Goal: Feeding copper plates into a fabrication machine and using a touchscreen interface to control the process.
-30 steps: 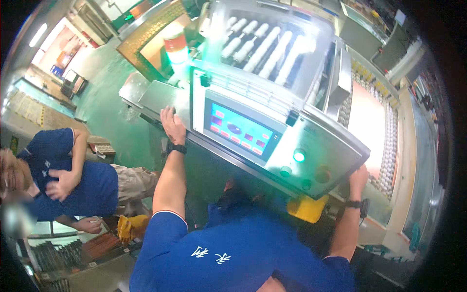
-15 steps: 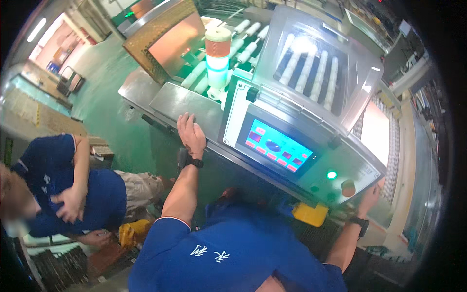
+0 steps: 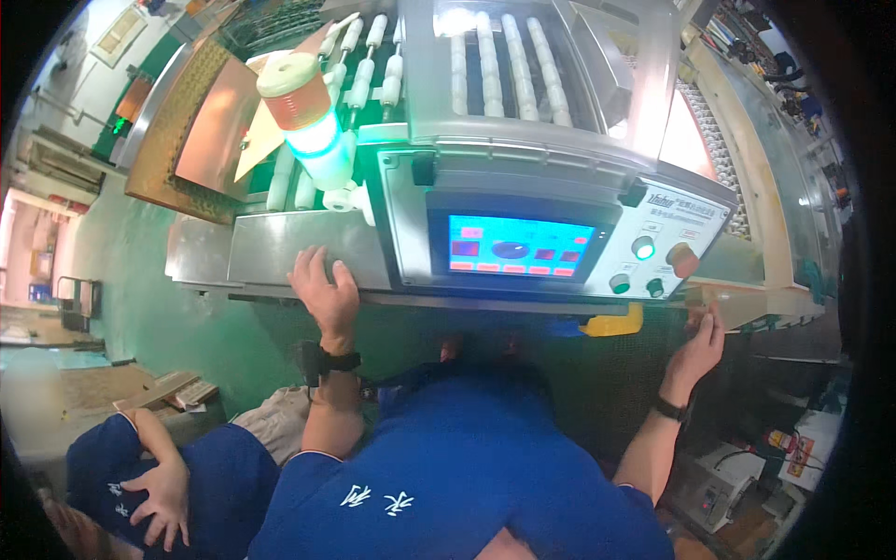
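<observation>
My left hand [image 3: 327, 297] lies on the front edge of a flat metal cover [image 3: 303, 245], fingers spread, holding nothing. At the machine's right front corner, my right hand [image 3: 697, 351] is against the edge with its fingers stretched upward, and no object shows in it. Between the hands sits a control box with a lit blue touchscreen [image 3: 523, 246]. A glowing green button [image 3: 643, 247], a red knob [image 3: 683, 261] and dark buttons [image 3: 621, 283] are right of the screen. Left of the box, a signal tower [image 3: 311, 131] glows green.
Behind the box, a clear hood [image 3: 583, 145] covers white rollers [image 3: 523, 70]. Copper-coloured panels [image 3: 217, 126] lean at the left. A yellow object [image 3: 614, 322] hangs below the front edge. A co-worker in a blue shirt [image 3: 219, 481] is at lower left, one hand on the chest.
My view has turned, so the machine now appears squarer in front of me. Both hands stay at the machine's front edge. The co-worker appears lower in the picture.
</observation>
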The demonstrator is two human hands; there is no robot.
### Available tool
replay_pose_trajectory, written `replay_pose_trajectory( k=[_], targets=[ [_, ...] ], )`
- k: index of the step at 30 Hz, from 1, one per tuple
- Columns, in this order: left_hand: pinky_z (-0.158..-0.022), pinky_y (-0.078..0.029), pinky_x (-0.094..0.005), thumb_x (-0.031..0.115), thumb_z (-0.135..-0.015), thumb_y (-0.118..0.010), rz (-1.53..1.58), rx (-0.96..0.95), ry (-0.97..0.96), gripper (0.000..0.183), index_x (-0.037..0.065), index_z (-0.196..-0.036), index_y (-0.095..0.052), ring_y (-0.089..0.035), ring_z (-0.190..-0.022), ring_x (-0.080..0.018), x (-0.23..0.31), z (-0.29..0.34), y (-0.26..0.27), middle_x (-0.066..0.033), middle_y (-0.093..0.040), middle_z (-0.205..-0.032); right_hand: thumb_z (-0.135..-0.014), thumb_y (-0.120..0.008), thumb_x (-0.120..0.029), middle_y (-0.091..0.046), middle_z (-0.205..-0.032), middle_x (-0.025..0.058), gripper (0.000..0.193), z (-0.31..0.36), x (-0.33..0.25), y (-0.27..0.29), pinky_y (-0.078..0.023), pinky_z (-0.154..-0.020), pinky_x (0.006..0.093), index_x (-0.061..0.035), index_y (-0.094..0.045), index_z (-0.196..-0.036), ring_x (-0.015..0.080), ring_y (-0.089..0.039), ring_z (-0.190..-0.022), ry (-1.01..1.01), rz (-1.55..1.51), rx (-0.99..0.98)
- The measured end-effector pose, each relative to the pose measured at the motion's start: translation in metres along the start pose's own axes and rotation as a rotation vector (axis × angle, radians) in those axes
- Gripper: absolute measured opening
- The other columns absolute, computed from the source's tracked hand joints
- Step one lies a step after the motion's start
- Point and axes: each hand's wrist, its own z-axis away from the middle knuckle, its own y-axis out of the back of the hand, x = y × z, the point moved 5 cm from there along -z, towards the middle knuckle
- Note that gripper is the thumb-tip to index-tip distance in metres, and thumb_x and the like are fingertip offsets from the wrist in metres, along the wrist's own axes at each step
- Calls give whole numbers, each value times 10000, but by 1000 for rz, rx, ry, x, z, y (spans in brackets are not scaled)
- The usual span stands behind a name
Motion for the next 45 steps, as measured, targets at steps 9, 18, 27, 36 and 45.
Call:
replay_pose_trajectory(
  k=[9,18,27,36,45],
  targets=[
    [-1072,-392,-538,124,-851,-675,74,4,-218,355,-22,-1174,-651,-532,-1208,-433,21,-29,-20,-245,-594,-1271,-939,-641,-73,-671,-783,105,394,168,-86,-122,-520,-716,291,27,-603,-1318,143,-634,-705,388,117,-803],
    [-1035,-441,-474,212,-863,-670,-43,-115,-162,338,24,-1143,-692,-551,-1200,-380,26,-37,-26,-196,-629,-1250,-898,-692,-83,-687,-726,140,686,221,-122,-173,-541,-594,386,134,-359,-1458,283,-694,-625,332,68,-1158],
    [-1030,-448,-470,222,-868,-669,-44,-95,-158,325,29,-1128,-701,-556,-1206,-374,24,-33,-21,-191,-633,-1251,-888,-700,-113,-682,-716,134,752,238,-133,-197,-512,-563,385,162,-314,-1472,296,-641,-562,536,97,-1183],
    [-1023,-455,-464,213,-856,-680,-31,-87,-158,320,27,-1116,-703,-566,-1190,-373,29,-34,-17,-183,-638,-1242,-870,-724,-100,-636,-656,114,770,239,-137,-203,-495,-512,377,186,-317,-1457,270,-604,-507,678,106,-1120],
    [-1014,-458,-466,206,-854,-681,-27,-86,-174,322,26,-1121,-702,-570,-1173,-375,29,-37,-20,-186,-639,-1231,-868,-725,-94,-624,-644,116,759,240,-132,-208,-491,-508,380,205,-326,-1439,267,-597,-503,751,102,-1086]
  ],
)
